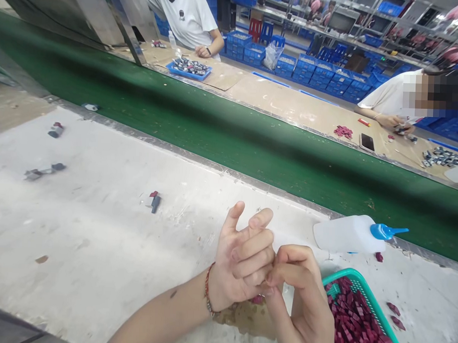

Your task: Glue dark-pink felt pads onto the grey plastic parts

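Note:
My left hand [244, 262] is raised palm up over the white worktop, its thumb and index finger apart and the other fingers loosely curled. No object shows in it. My right hand [303, 299] has its thumb and index finger pinched together against the little-finger side of my left hand. Whatever is between those fingertips, if anything, is hidden. Below the hands lies a brownish, wet-looking patch [250, 320], with a small dark-red piece [257, 299] partly covered by them. Right of my right hand stands a green basket [384, 312] full of dark-red pieces [353, 316].
A white squeeze bottle [343, 234] with a blue nozzle lies behind the basket. Small grey-and-red assemblies [155, 202] are scattered leftward on the worktop [98, 247]. Beyond runs a green conveyor belt [215, 136]. Two people sit across it, near a blue tray [189, 72] of parts.

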A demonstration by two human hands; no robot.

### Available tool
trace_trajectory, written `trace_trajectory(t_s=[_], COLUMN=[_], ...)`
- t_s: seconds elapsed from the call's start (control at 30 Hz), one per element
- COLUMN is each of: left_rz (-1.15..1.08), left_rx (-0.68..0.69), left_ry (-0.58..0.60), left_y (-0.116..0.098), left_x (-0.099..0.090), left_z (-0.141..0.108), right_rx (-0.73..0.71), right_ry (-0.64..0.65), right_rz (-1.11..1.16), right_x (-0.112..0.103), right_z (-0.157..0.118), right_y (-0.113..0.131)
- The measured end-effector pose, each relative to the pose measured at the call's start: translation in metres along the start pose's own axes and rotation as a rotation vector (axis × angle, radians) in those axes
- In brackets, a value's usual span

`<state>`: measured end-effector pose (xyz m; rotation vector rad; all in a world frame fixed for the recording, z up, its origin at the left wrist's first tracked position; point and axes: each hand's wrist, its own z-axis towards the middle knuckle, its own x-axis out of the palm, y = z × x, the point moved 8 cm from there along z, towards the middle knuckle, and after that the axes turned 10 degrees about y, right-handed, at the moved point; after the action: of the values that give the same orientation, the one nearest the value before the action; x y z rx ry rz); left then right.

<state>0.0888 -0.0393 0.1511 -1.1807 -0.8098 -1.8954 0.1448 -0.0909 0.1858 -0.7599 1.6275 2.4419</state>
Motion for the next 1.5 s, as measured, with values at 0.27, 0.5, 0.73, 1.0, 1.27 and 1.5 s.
trace_trajectory(t_s=[0.27,0.5,0.73,1.0,1.27,1.5], left_rz=[-0.024,-0.039,0.098,0.106,0.216,0.344], left_rx=[0.036,0.095,0.189,0.214,0.281,0.328], left_ry=[-0.022,-0.058,-0.215,-0.15,-0.179,-0.144], left_y=[-0.003,-0.012,-0.024,-0.025,-0.03,-0.034], left_x=[0.001,0.007,0.001,0.005,-0.01,-0.026], left_z=[0.001,-0.003,-0.012,-0.014,-0.023,-0.026], right_rx=[-0.033,-0.003,0.01,-0.054,-0.068,0.021], right_ry=[-0.01,-0.086,-0.045,-0.038,-0.081,-0.055], right_rz=[-0.054,0.057,0.003,-0.022,0.015,0.151], right_x=[0.0,-0.008,-0.005,-0.005,-0.005,-0.003], right_z=[0.001,0.001,0.004,0.004,0.005,0.004], right_y=[0.003,-0.004,-0.004,0.001,0.005,-0.007])
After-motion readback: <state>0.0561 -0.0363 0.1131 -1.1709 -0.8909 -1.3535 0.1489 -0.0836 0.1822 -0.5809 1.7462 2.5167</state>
